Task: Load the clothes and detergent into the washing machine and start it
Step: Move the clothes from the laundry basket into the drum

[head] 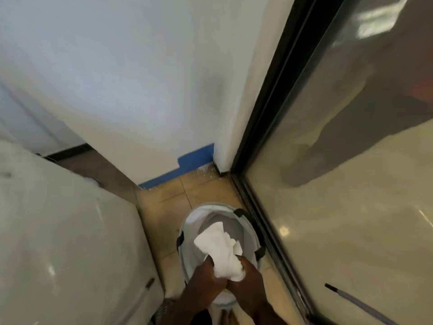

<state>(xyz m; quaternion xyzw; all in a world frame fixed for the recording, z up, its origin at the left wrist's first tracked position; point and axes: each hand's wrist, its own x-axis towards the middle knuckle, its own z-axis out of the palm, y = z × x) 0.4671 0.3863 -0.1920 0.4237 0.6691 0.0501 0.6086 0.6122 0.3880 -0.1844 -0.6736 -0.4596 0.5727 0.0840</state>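
Observation:
A round white laundry basket (187, 221) with black handles stands on the tiled floor at the bottom centre. Both my hands hold a bundled white cloth (220, 245) just above the basket's opening. My left hand (206, 275) grips its lower left end, and my right hand (248, 275) grips it from the right. A white washing machine (61, 242) fills the lower left, its lid down as far as I can tell. No detergent is in view.
A white wall (131, 85) with a blue base strip (187, 165) stands ahead. A dark-framed glass sliding door (339, 160) runs along the right. A grey pole (358, 303) lies behind the glass at bottom right. White crumbs lie in the floor corner (206, 171).

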